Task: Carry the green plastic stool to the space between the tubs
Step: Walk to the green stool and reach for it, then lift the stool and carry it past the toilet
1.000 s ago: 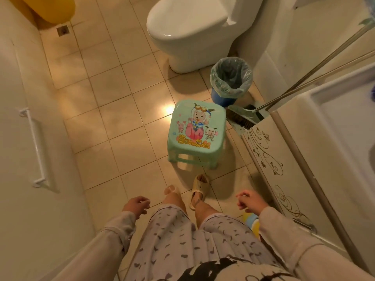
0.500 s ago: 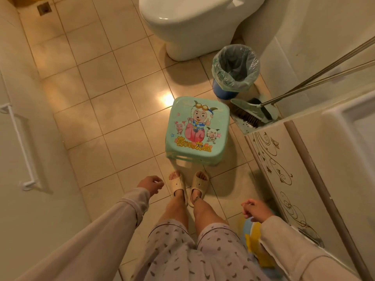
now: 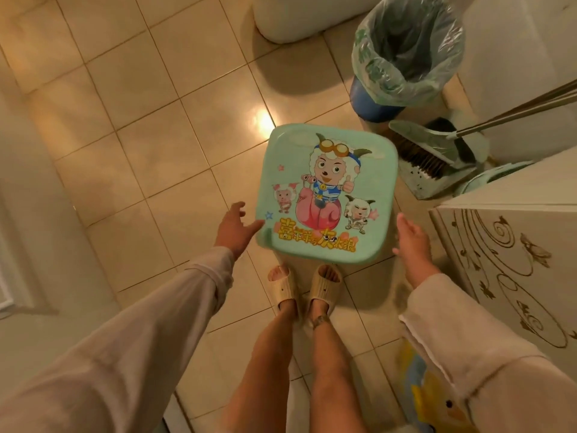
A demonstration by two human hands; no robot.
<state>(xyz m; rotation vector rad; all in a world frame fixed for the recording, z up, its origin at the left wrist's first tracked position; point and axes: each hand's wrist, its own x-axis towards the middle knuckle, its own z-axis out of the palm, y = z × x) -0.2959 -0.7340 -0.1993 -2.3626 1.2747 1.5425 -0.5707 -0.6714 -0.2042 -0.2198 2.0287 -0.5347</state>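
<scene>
Beige bathroom floor tiles (image 3: 131, 170) fill the frame under warm light, with the green plastic stool (image 3: 324, 195) standing at centre, its cartoon-printed seat facing up. A person in pale slippers (image 3: 304, 285) stands just below it. Both hands are spread open and empty: the left hand (image 3: 234, 229) sits just beside the stool's lower left corner, fingertips at or nearly at the rim, while the right hand (image 3: 411, 238) hovers near the lower right edge, apart from it. A lined bin (image 3: 402, 54) and a dustpan with brush (image 3: 437, 154) crowd the upper right. The step appears to be the grasp. It would go best with a hand under each opposite rim, lifted level and straight up, clear of the dustpan. No tubs are visible.
</scene>
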